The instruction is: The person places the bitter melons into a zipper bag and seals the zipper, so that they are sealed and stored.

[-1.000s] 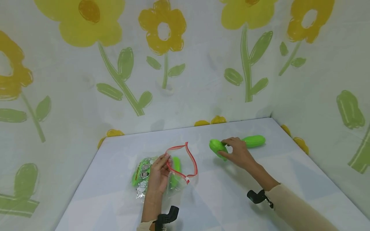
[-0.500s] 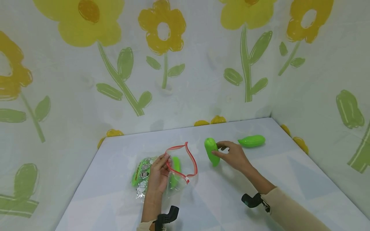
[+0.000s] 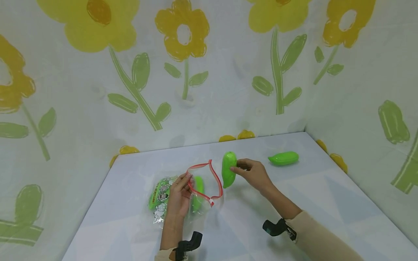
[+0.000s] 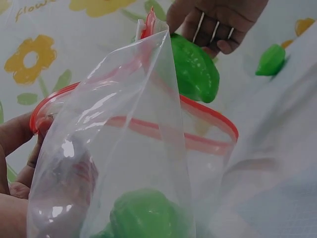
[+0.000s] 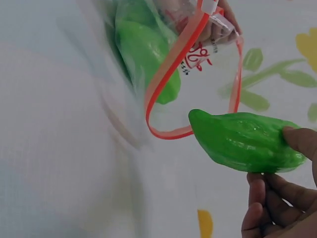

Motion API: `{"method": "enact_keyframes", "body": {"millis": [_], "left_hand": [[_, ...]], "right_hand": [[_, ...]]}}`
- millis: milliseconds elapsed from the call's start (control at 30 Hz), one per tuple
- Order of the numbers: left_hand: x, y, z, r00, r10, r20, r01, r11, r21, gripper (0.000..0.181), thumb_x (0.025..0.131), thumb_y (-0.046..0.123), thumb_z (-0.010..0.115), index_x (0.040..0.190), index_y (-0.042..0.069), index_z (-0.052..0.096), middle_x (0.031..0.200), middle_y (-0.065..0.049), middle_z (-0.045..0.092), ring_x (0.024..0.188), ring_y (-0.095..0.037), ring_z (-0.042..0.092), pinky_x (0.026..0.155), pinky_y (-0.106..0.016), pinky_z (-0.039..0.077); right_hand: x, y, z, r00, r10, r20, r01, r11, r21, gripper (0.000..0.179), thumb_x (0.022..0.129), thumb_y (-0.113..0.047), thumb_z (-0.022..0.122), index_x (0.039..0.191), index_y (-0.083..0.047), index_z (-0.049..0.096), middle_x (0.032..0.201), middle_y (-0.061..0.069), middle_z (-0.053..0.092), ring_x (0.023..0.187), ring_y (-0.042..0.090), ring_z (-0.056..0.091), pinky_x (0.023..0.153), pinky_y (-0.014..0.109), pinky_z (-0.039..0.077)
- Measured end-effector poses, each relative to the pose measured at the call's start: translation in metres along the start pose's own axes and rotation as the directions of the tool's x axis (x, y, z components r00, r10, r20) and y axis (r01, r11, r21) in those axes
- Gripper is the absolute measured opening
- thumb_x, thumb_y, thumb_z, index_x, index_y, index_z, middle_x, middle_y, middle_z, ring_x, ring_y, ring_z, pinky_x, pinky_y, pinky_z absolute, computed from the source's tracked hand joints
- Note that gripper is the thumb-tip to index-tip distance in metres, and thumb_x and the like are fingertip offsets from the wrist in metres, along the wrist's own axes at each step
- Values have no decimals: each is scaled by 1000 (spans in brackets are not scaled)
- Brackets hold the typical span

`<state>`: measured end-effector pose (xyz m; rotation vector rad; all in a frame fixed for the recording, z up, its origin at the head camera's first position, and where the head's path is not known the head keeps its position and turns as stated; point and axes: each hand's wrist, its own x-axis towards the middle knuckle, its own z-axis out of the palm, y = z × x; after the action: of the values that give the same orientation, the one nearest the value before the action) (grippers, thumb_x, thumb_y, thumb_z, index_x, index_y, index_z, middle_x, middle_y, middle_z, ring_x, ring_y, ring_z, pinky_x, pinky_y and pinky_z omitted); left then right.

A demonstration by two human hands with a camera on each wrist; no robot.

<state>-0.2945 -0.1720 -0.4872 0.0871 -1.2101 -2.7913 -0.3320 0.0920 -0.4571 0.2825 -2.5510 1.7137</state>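
Right hand (image 3: 256,175) clamped on a green toy vegetable (image 3: 229,167), thumb on one side, fingers on the other; fingertips partly hidden in the head view. Half a second ago the piece sits farther right, well off the bag; now it is just beside the bag's red rim (image 4: 213,115), outside the opening. Head view: piece roughly upright, narrow end down; a full second ago it leans over, wide end up and to the left, near the second vegetable (image 3: 284,158). Right wrist view: narrow end overlaps the rim; contact cannot be told. Forearm has come left with it. Left hand (image 3: 179,194) unchanged: fingers and thumb pinch the edge of the clear bag (image 4: 114,163), mouth held wide, white slider (image 3: 211,201) at the lower corner in the head view. Another green piece (image 5: 146,54) lies inside the bag, same place as earlier. Second vegetable also unmoved, on its side on the table (image 3: 248,214), well right of the bag. Left of the left hand, a green cartoon-printed plastic package (image 3: 160,194), no shift seen; whether it touches the bag cannot be told. Flower-printed backdrop (image 3: 225,79) behind, at most slightly displaced in view.
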Motion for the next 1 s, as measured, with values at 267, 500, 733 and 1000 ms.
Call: {"method": "enact_keyframes", "body": {"millis": [267,500,733,1000], "left_hand": [[0,1,1,1000,3,-2,-3,1000,11,6,98,6,64,93,5,68,85,-2,65,71,-9,60,68,-20,51],[0,0,0,1000,2,0,-2,1000,8,7,98,7,63,92,5,67,82,-2,64,71,-10,61,67,-20,51],[1,0,0,1000,3,14,-3,1000,5,6,98,7,64,93,5,66,83,-2,63,71,-9,59,66,-19,50],[0,0,1,1000,1,0,-1,1000,2,7,98,5,63,92,5,66,82,-2,63,70,-9,59,66,-19,50]], "right_hand": [[-1,-3,21,998,50,27,-52,994,93,46,85,-40,80,119,-10,72,107,1,73,103,20,67,92,46,52],[-3,-2,39,995,78,54,-82,994,68,44,85,-42,79,115,-10,73,104,-1,73,102,20,67,91,47,52],[-5,-2,53,988,106,116,-105,994,-19,47,84,-45,79,112,-8,73,101,0,72,99,19,65,84,42,54],[-4,1,66,986,106,131,-90,988,-122,46,84,-44,80,108,-6,72,89,-1,70,84,15,63,74,35,54]]}}
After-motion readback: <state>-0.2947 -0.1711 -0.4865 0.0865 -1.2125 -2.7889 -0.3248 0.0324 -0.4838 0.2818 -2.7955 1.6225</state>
